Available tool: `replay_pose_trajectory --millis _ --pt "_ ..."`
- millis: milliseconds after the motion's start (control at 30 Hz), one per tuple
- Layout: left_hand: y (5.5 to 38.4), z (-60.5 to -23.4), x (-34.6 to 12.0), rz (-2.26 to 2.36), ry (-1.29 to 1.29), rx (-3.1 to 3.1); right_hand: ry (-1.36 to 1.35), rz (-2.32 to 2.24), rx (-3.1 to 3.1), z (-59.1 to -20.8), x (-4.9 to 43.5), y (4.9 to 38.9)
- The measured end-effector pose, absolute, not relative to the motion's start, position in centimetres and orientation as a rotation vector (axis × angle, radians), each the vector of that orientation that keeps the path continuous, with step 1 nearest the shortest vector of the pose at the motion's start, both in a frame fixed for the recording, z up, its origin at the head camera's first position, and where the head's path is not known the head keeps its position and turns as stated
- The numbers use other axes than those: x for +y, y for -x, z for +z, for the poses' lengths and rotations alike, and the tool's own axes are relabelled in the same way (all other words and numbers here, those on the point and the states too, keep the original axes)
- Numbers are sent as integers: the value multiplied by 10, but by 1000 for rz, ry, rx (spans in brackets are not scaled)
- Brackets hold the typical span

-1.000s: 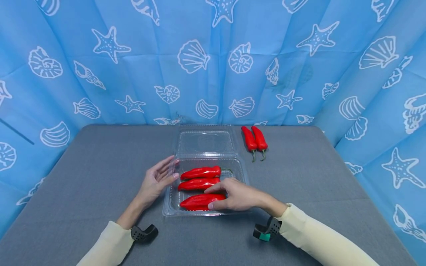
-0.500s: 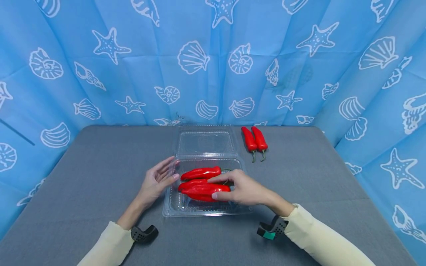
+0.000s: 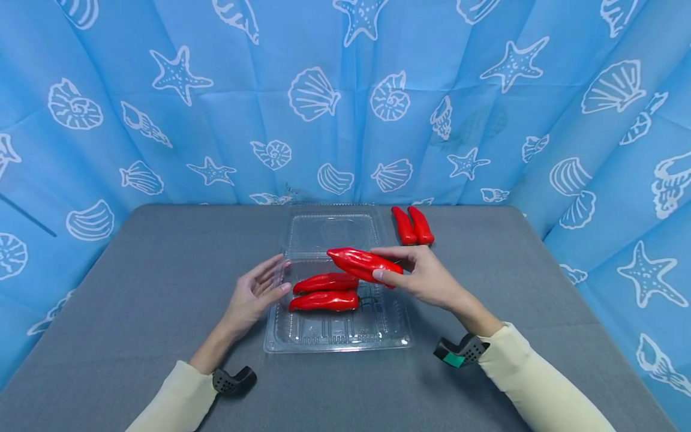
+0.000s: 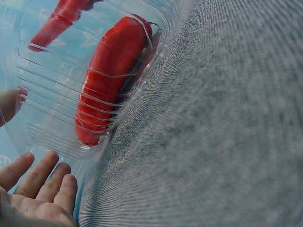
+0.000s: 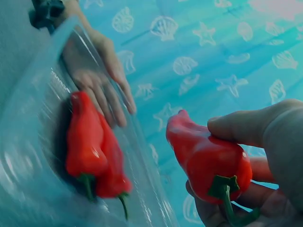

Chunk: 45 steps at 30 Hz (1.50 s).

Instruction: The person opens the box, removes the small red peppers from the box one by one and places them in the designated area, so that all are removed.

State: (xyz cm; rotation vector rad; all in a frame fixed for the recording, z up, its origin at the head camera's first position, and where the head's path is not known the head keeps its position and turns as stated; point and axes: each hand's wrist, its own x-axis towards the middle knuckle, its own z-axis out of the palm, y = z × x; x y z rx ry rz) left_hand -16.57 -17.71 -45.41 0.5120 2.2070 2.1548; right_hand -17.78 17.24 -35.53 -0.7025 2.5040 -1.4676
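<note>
My right hand (image 3: 423, 273) pinches a red pepper (image 3: 360, 264) between thumb and fingers, above the clear plastic container (image 3: 340, 347). Its green stem (image 5: 226, 191) points back toward the palm in the right wrist view. Two more red peppers (image 3: 326, 301) lie side by side in the container, stems to the right. At the container's left side is my left hand (image 3: 249, 300), its fingers extended along the outside of the wall. The left wrist view shows its fingers (image 4: 41, 177) straight and spread a little, with the thumb (image 4: 8, 106) by the plastic.
The container's lid (image 3: 333, 231) lies folded back behind the base. Two other red peppers (image 3: 412, 226) lie on the grey cloth-covered table (image 3: 189, 258) at the back right, partly behind the right hand. A blue curtain (image 3: 345, 144) hangs along the table's back.
The right hand has lifted the front pepper out of the container, moving it up, back and to the right. The left hand has stayed in place.
</note>
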Motion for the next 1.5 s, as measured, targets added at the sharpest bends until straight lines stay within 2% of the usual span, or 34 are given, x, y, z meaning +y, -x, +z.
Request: replay_pose_trajectory --millis 1067,1500 --pt "165 -453 -176 2189 -517 2182 129 -1641 2727 -368 263 226" --pt "165 -453 -176 2181 -506 2187 -284 -1592 2748 -391 287 257"
